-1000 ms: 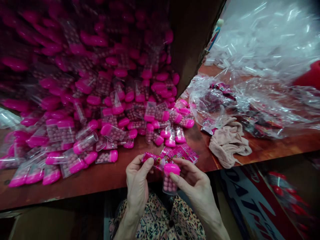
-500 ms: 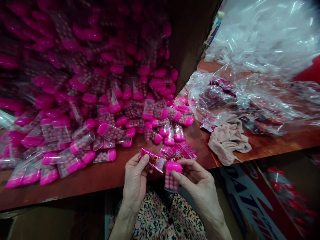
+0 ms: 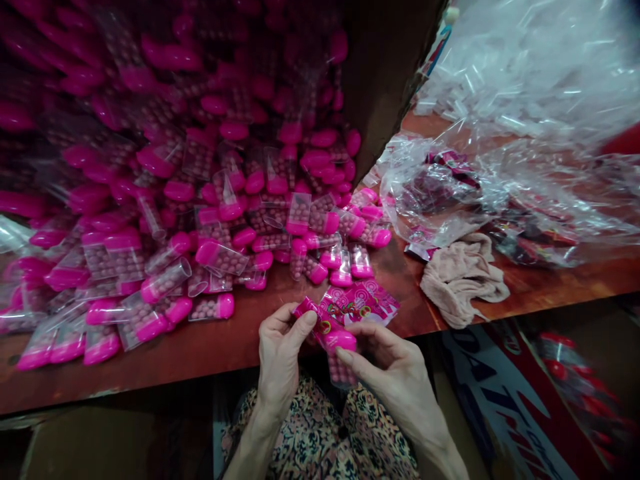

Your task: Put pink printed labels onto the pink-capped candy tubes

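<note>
My left hand (image 3: 283, 347) pinches a pink printed foil strip (image 3: 311, 315) between thumb and fingers. My right hand (image 3: 387, 370) grips a clear plastic tube of pink candy balls (image 3: 340, 368) under its bright pink cap (image 3: 340, 341). The cap sits against the strip's lower end, and my fingers hide part of the tube. Just beyond my hands lies a small pile of pink printed wrappers (image 3: 357, 303). A large heap of similar capped tubes in clear sleeves (image 3: 200, 227) fills the table to the left.
The reddish wooden table edge (image 3: 165, 363) runs in front of me. A brown cardboard panel (image 3: 385, 87) rises behind the heap. Clear plastic bags (image 3: 520, 87) and a beige cloth (image 3: 463, 280) lie to the right. A printed banner (image 3: 500, 407) sits below the table.
My hands have drawn closer together. The foil strip has moved right and now meets the pink cap, and the tube has tilted slightly.
</note>
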Demonstrator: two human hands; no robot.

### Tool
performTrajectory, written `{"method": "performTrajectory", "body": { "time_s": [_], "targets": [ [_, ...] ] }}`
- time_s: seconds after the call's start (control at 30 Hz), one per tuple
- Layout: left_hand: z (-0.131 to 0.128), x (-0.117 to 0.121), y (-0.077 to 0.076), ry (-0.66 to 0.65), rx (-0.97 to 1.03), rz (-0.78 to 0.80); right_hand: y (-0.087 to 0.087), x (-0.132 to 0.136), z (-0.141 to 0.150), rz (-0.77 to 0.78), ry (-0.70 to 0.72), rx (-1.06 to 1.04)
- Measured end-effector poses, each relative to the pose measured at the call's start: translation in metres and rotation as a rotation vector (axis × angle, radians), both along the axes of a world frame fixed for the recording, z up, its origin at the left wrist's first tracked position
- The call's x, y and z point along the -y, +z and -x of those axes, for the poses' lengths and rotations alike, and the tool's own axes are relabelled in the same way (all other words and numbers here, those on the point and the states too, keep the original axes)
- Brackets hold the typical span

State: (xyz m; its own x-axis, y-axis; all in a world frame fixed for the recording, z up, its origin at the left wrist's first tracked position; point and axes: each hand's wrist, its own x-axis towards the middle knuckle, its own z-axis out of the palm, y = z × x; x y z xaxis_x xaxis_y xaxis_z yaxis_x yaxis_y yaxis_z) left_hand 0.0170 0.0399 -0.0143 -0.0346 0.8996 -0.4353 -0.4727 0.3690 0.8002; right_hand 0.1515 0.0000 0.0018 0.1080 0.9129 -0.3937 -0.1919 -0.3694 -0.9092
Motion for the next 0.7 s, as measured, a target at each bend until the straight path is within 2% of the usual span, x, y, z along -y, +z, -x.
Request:
{"method": "performTrajectory", "body": {
  "time_s": [0.27,0.5,0.7],
  "targets": [
    [-0.003,0.001,0.000,-0.063,-0.011,-0.037,-0.010,-0.004,-0.004,-0.002,-0.065,-0.010],
    [-0.008,0.003,0.003,-0.162,0.066,-0.049,-0.006,-0.004,-0.007,0.008,-0.093,-0.038],
    [-0.006,0.001,0.000,-0.265,0.153,-0.001,-0.005,-0.006,-0.016,0.056,-0.021,-0.165]
  ]
}}
